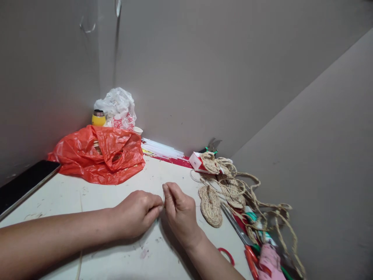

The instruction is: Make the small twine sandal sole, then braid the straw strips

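My left hand [140, 213] is closed in a pinch, its thumb and forefinger pressed together above the white table. Beside it, nearly touching, my right hand [182, 216] is also pinched, thumb tip raised. Between the two sets of fingertips runs a thin pale strand [163, 197]; its exact material is too small to make out. A long pale strip [81, 254] lies on the table and passes behind my left forearm. Just right of my right hand rests a small woven sole-shaped straw piece [211, 207].
Ahead lie a red plastic bag [128, 159], white sticks [163, 147] and a yellow jar [98, 118]. A black phone-like slab [26, 184] is at left. Along the right edge are braided cord [274, 205], scissors [237, 229], red handles and a pink cloth-like item [271, 260]. Grey walls enclose the table.
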Demonstrator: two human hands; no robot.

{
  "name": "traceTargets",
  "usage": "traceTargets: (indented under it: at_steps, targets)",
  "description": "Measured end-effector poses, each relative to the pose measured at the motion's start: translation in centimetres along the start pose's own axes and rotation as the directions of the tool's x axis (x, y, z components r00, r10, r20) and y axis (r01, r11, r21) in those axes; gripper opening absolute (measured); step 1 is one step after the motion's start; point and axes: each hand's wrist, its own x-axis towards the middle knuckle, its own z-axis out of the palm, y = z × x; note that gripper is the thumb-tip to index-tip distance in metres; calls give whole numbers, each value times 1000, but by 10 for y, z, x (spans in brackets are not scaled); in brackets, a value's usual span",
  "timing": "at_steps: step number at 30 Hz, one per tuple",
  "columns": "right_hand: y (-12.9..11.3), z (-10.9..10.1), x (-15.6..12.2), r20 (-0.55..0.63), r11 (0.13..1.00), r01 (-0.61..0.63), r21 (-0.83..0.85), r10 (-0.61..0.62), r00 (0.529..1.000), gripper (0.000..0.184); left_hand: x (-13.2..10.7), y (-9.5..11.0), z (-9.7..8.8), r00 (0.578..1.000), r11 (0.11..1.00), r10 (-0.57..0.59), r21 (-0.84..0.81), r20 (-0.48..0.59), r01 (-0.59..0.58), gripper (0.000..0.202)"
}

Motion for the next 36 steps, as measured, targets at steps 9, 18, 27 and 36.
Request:
traceTargets:
  at_steps: [9,18,27,36]
  targets:
    - [-10,-10,15,118,872,-325,367,303,946,27,2,2,-7,998,996,32,-88,53,-27,24]
    - [-12,-14,23,358,571,-560,600,434,826,26,2,12,-15,999,881,29,-474,16,-18,24]
    - [-15,-9,14,218,544,-382,747,343,914,29,11,7,-25,940,620,-313,-779,-136,94,27]
    - [-15,-13,15,88,512,-208,834,248,965,20,14,2,-21,945,301,-305,-930,117,212,23]
